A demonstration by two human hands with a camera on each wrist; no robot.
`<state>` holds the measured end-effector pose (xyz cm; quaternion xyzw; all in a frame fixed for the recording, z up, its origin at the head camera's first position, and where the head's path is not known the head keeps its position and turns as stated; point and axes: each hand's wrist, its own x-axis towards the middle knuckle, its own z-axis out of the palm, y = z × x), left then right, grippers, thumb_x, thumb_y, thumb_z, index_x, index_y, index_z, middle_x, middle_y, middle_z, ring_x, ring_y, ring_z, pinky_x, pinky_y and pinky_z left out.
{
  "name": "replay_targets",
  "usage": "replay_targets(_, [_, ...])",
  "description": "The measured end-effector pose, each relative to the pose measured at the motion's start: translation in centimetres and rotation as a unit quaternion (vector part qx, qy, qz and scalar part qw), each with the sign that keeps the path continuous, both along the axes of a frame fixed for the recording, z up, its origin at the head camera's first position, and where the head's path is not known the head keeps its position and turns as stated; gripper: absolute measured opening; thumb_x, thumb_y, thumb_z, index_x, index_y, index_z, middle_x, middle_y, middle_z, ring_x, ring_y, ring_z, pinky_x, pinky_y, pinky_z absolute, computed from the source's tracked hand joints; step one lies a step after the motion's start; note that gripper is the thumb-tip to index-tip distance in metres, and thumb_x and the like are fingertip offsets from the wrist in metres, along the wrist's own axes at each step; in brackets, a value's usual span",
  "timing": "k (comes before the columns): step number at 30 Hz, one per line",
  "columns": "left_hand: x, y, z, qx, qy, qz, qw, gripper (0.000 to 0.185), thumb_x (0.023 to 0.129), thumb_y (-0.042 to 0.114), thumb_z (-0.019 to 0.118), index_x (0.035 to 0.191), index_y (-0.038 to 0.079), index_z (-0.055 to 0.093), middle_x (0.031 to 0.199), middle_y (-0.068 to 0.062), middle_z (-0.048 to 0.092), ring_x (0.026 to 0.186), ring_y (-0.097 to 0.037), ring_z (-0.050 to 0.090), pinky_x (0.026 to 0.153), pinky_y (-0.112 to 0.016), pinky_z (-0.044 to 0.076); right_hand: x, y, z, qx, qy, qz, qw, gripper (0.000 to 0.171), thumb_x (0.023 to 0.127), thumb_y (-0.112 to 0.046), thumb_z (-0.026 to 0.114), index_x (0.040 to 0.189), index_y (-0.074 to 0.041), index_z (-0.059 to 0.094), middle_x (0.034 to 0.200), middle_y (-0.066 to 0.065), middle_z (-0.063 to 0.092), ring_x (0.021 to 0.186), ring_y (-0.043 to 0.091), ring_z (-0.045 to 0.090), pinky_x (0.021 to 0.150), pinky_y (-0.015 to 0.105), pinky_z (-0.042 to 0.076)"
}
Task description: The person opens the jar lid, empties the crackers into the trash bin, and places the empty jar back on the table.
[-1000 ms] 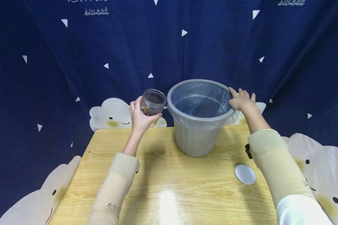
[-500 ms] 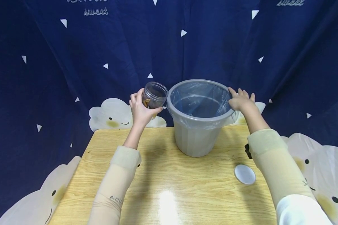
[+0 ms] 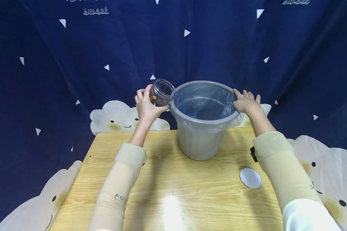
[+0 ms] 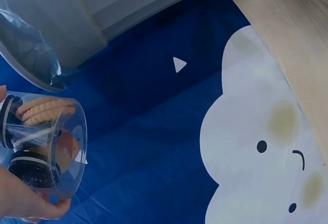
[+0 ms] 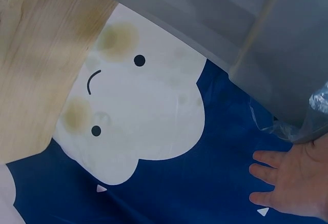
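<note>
In the head view my left hand (image 3: 146, 108) grips a clear plastic jar (image 3: 162, 99), tilted with its uncovered mouth towards the bin. The left wrist view shows pale sandwich cookies (image 4: 43, 112) and dark sandwich cookies (image 4: 35, 168) inside the jar. The jar's mouth is close against the left rim of a grey trash bin (image 3: 200, 142); whether they touch I cannot tell. A clear bag (image 3: 202, 102) lines the bin. My right hand (image 3: 246, 104) rests on the bin's right rim with its fingers straight and spread outwards.
A round white lid (image 3: 250, 178) lies on the wooden table (image 3: 173, 179) to the right, beside my right forearm. The bin stands near the table's far edge. Behind hangs a dark blue curtain (image 3: 127, 41) with white triangles and clouds.
My left hand has raised the jar, moved it slightly right and tilted it further towards the bin. My right hand has stayed on the rim.
</note>
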<state>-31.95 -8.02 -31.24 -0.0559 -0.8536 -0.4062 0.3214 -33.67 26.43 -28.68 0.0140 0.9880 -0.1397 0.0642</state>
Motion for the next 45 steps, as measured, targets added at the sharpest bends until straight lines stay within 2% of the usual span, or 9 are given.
replay_targets(10, [-0.1, 0.7, 0.7, -0.02, -0.003, 0.004, 0.9998, 0.088, 0.051, 0.032, 0.088, 0.127, 0.022, 0.046, 0.116, -0.01, 0.038, 0.113, -0.028, 0.033, 0.092, -0.047, 0.036, -0.1, 0.0, -0.1, -0.001, -0.004, 0.001, 1.0, 0.064, 0.089, -0.017, 0.028, 0.147, -0.01, 0.0, 0.146, 0.032, -0.004, 0.133, 0.047, -0.006, 0.103, 0.062, -0.016])
replay_targets(20, [-0.6, 1.6, 1.4, -0.034, -0.023, 0.009, 0.9991, 0.088, 0.053, 0.027, 0.087, 0.13, 0.023, 0.044, 0.12, -0.009, 0.037, 0.116, -0.027, 0.03, 0.095, -0.047, 0.034, -0.1, 0.1, -0.2, -0.002, 0.0, -0.001, 1.0, 0.064, 0.089, -0.017, 0.028, 0.147, -0.011, 0.001, 0.146, 0.032, -0.003, 0.133, 0.047, -0.005, 0.103, 0.063, -0.016])
replay_targets(27, [-0.8, 2.1, 1.6, -0.065, -0.028, 0.027, 0.9971, 0.09, 0.052, 0.027, 0.088, 0.13, 0.024, 0.044, 0.12, -0.008, 0.038, 0.116, -0.026, 0.032, 0.096, -0.045, 0.034, -0.5, 0.4, -0.5, -0.004, -0.001, 0.002, 1.0, 0.064, 0.089, -0.018, 0.027, 0.147, -0.012, 0.0, 0.146, 0.032, -0.004, 0.133, 0.047, -0.007, 0.103, 0.063, -0.016])
replay_targets(37, [-0.9, 2.9, 2.1, -0.108, -0.024, 0.021, 0.9937, 0.091, 0.055, 0.025, 0.087, 0.133, 0.022, 0.041, 0.12, -0.009, 0.037, 0.115, -0.027, 0.032, 0.101, -0.044, 0.029, 0.2, 0.1, 0.0, -0.012, 0.0, 0.005, 1.0, 0.064, 0.089, -0.018, 0.027, 0.147, -0.01, 0.001, 0.145, 0.033, -0.003, 0.133, 0.047, -0.007, 0.103, 0.062, -0.017])
replay_targets(45, [-1.1, 3.8, 2.3, -0.159, -0.007, 0.031, 0.9867, 0.091, 0.056, 0.029, 0.086, 0.134, 0.022, 0.04, 0.122, -0.009, 0.038, 0.112, -0.026, 0.033, 0.101, -0.044, 0.028, 0.2, 0.1, 0.0, -0.009, 0.005, 0.005, 1.0, 0.063, 0.09, -0.018, 0.027, 0.147, -0.01, 0.001, 0.146, 0.033, -0.003, 0.133, 0.047, -0.007, 0.103, 0.063, -0.016])
